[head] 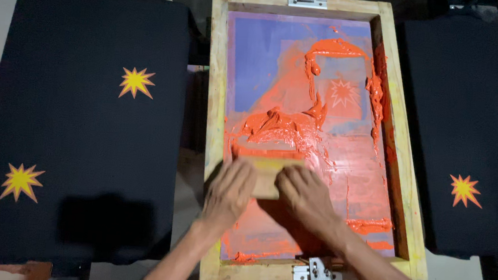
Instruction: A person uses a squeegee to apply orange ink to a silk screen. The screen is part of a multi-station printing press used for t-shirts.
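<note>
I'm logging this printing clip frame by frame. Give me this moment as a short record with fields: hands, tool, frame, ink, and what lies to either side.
left hand: left hand grips the squeegee at its left end
right hand: right hand grips its right end
tool: wooden squeegee, lying crosswise on the screen
frame: wooden screen frame, metal clamps at top and bottom
ink: orange ink smeared over the purple mesh, heaped just beyond the squeegee
left side: black shirt with two yellow stars
right side: another black shirt with two stars

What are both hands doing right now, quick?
Left hand: closed on the wooden squeegee, on the orange-inked screen.
Right hand: closed on the same squeegee, beside the left.
</note>
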